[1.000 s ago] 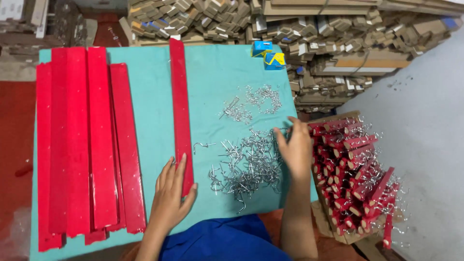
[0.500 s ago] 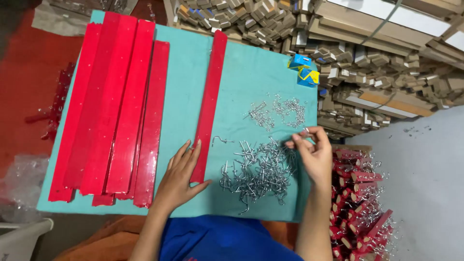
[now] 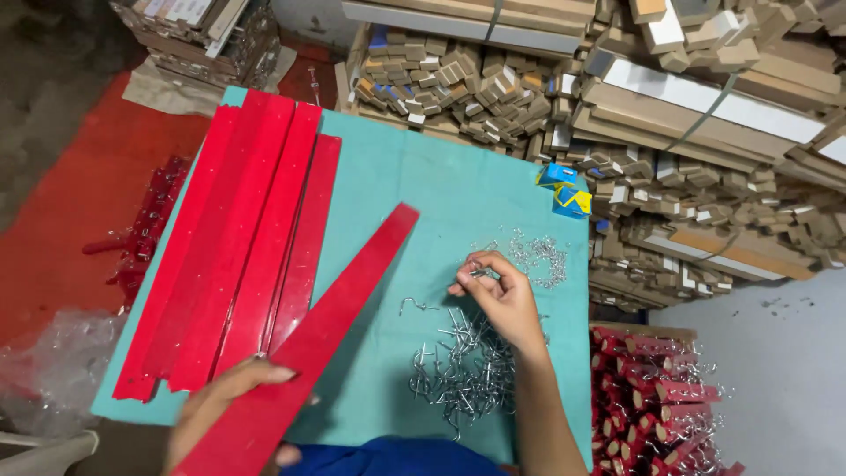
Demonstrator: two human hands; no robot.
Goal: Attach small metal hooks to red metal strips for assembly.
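The right hand (image 3: pixel 500 295) is pinching a small metal hook (image 3: pixel 480 272) between its fingertips (image 3: pixel 476 264), the other fingers curled in, and is holding it just above the hook pile (image 3: pixel 460 370). Half a second ago the same hand was hovering over that pile at its right side; now it is sitting beyond the pile's far edge. The left hand (image 3: pixel 231 410), nearer the person than the pile and to its left, is closing around the near end of a red strip (image 3: pixel 326 330), fingers on top and thumb below. Earlier that strip was lying flat and straight, with the left palm resting on it; now it is slanting diagonally, its far end pointing past the pile's upper left. Left of the pile, the stacked red strips (image 3: pixel 233 247) are lying on the teal table (image 3: pixel 441 189). A smaller hook scatter (image 3: pixel 536 256) is lying beyond the pile, and blue-and-yellow boxes (image 3: pixel 564 189) farther still.
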